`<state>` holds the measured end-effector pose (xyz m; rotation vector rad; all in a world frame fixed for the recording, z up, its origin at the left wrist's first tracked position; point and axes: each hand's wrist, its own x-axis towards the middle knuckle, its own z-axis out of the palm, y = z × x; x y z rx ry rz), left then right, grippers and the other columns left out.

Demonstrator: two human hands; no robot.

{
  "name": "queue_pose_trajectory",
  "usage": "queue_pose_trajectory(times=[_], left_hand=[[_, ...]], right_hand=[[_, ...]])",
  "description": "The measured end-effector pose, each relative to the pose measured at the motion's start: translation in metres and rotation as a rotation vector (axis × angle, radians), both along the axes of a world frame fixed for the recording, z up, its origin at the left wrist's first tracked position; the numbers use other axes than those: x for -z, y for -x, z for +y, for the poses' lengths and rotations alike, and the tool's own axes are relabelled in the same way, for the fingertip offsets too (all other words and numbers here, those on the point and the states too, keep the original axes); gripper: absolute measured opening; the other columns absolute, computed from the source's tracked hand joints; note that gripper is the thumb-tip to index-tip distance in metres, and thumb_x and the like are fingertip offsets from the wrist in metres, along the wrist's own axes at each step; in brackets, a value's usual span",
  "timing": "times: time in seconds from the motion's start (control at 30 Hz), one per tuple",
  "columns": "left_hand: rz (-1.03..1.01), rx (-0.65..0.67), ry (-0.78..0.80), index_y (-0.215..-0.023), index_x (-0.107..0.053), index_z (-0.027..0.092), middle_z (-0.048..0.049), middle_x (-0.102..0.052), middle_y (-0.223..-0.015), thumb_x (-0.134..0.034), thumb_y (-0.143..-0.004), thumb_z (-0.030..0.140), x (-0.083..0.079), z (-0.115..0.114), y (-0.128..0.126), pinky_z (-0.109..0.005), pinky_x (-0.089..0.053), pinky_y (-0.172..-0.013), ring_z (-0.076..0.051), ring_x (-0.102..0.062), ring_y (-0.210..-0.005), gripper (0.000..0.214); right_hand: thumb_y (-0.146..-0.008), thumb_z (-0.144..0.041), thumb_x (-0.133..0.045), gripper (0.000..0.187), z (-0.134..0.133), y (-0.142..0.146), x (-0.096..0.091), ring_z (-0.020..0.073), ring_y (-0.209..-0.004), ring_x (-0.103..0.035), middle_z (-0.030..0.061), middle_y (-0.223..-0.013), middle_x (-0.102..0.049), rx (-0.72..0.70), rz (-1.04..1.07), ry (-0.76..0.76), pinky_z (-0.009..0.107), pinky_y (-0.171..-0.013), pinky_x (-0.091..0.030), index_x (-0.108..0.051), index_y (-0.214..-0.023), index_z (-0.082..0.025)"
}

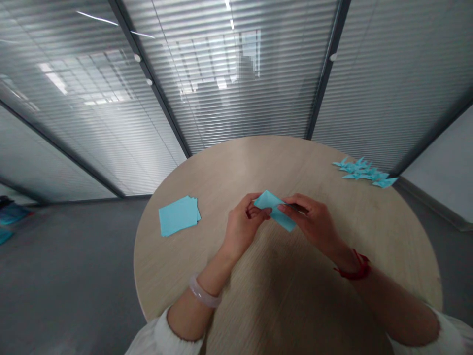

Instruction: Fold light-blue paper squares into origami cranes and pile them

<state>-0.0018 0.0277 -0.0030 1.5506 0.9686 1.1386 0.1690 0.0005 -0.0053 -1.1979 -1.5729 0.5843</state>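
A piece of folded light-blue paper (270, 201) is held between both hands, above the middle of the round table. My left hand (244, 222) pinches its left side, thumb in front and fingers curled behind. On the opposite side, my right hand (314, 219) grips the paper's right edge between thumb and index finger. The paper is narrow and slanted, with a pointed upper end and its lower end angled toward the right. Parts of it are covered by the fingers.
On the left of the round wooden table (236, 162) lies a stack of light-blue paper sheets (179, 216). Several folded blue paper cranes (364, 171) cluster near the right rim. Glass panels with blinds (251, 108) stand behind the table. Blue items (13, 212) show at the far left.
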Motion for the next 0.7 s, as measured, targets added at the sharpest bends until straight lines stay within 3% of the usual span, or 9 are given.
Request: queue_pose_trajectory(times=[0.7], left_hand=[[0.008,0.001,-0.01,-0.101,-0.06,0.017,0.0019,-0.061,-0.062,-0.06,-0.08,0.024,-0.0019,-0.0019,-0.0013,-0.025,-0.052,-0.063,-0.015,-0.064,-0.062,0.022]], right_hand=[[-0.083,-0.034,-0.06,0.017,-0.001,0.0007,-0.001,0.0145,-0.066,-0.061,0.0009,-0.075,-0.068,0.03,-0.024,-0.004,0.024,-0.058,-0.045,-0.069,-0.083,-0.02]])
